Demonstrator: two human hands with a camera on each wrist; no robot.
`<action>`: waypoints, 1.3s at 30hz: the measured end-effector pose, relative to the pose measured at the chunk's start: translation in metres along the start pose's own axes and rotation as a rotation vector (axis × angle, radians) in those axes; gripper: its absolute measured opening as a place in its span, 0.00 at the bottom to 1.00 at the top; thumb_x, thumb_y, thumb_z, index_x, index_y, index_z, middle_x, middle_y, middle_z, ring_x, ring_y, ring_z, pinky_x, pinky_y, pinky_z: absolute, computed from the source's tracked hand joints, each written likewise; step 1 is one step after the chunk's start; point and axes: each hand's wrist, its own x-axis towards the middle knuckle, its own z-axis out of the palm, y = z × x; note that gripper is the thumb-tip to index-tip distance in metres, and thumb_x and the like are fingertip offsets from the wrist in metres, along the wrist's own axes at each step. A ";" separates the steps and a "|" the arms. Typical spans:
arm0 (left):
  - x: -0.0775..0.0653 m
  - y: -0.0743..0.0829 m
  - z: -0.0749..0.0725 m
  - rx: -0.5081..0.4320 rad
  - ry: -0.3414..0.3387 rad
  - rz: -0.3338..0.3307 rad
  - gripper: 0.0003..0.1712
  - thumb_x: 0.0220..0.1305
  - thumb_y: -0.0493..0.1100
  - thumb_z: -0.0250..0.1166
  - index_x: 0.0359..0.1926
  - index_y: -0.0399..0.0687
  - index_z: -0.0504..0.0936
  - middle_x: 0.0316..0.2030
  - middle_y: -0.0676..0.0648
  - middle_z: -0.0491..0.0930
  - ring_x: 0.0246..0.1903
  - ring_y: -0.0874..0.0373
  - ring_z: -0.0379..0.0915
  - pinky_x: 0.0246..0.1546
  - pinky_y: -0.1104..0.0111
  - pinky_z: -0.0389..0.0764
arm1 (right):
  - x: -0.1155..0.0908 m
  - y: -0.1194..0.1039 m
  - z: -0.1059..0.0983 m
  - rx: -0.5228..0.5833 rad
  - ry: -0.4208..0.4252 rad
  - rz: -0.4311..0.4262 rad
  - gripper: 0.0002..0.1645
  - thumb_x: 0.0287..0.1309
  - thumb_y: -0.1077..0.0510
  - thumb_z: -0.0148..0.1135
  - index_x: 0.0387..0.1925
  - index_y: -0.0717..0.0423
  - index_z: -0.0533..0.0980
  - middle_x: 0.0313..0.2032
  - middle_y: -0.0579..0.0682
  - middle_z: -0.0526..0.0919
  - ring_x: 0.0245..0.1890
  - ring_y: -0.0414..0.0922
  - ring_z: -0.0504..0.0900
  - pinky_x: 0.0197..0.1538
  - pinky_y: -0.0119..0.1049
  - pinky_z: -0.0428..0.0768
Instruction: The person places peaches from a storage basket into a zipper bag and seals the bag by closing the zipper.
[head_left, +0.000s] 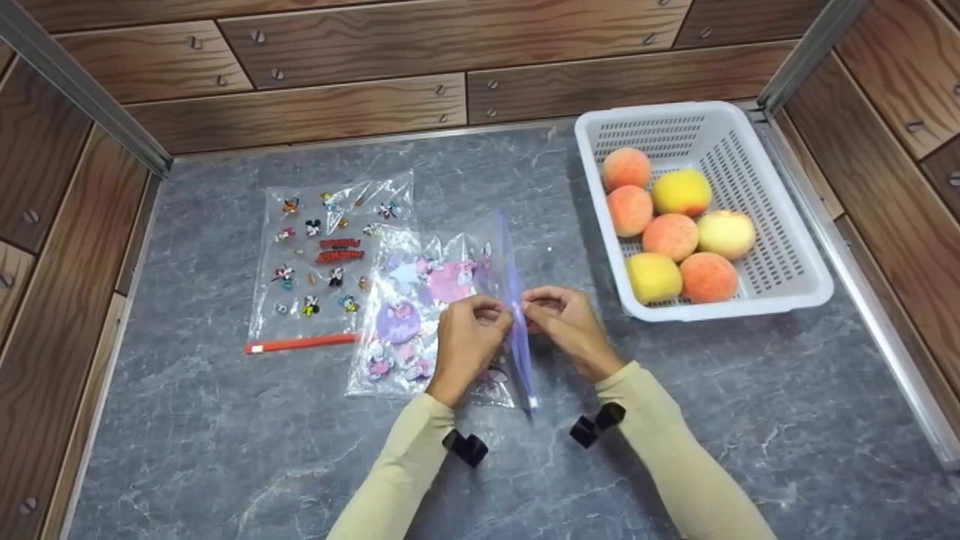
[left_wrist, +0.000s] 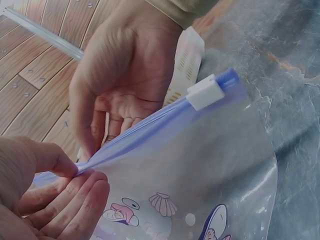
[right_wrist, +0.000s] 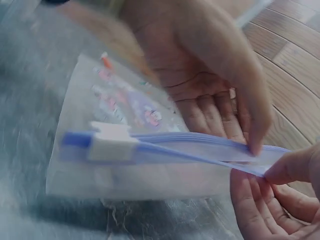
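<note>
A clear zip bag (head_left: 403, 352) with pink and purple cartoon prints lies with its purple zip edge (head_left: 523, 367) raised. My left hand (head_left: 471, 339) pinches one side of that edge between thumb and fingers. From the other side my right hand (head_left: 574, 330) pinches the opposite lip. In the right wrist view the two purple zip strips (right_wrist: 200, 145) stand apart between the hands. A white slider (left_wrist: 205, 93) sits at the near end of the zip. Beneath the bag's left part lies another clear bag (head_left: 270, 262) with small cartoon prints and a red zip strip (head_left: 300, 344).
At the right stands a white perforated basket (head_left: 806, 281) with several peaches (head_left: 670, 237) and yellow fruits (head_left: 682, 193) in it. Wood-patterned panels (head_left: 360, 45) with metal edging wall in the grey marbled tabletop (head_left: 202, 435) at the back and sides.
</note>
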 end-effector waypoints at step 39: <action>-0.010 -0.003 -0.135 -0.054 0.071 0.034 0.06 0.57 0.28 0.69 0.25 0.35 0.82 0.22 0.43 0.84 0.17 0.56 0.82 0.18 0.68 0.86 | -0.004 -0.051 -0.028 -0.758 0.176 -0.341 0.04 0.43 0.67 0.69 0.26 0.61 0.82 0.21 0.52 0.84 0.20 0.43 0.81 0.23 0.26 0.78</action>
